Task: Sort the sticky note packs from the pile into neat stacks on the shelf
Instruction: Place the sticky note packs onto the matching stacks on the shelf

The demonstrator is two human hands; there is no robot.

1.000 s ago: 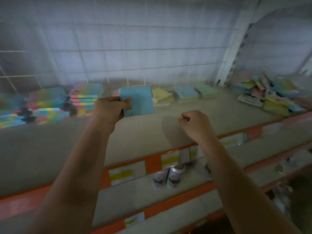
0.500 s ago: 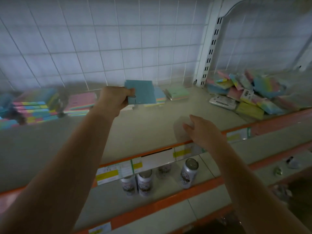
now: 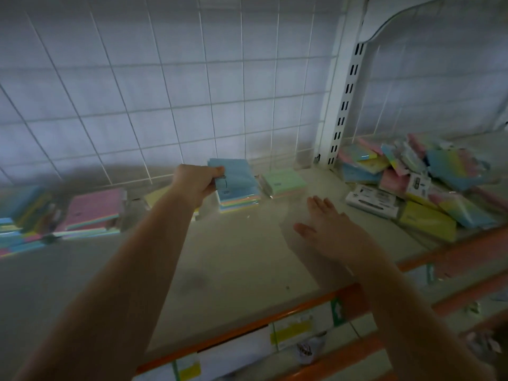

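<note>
Right hand [image 3: 330,229] now flat-fingered, nearer pile [image 3: 417,182]; previously fisted.

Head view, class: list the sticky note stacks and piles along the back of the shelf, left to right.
Multicoloured stacks → pink-topped stack → blue-topped stack under the left hand's pack → green-topped stack → unsorted pile.

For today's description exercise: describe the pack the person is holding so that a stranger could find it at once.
Start at the white slotted upright on the wire back wall and move left along the shelf, past the green-topped pack. The blue pack sits atop a low stack. Unlike its neighbours, the left hand grips it.
</note>
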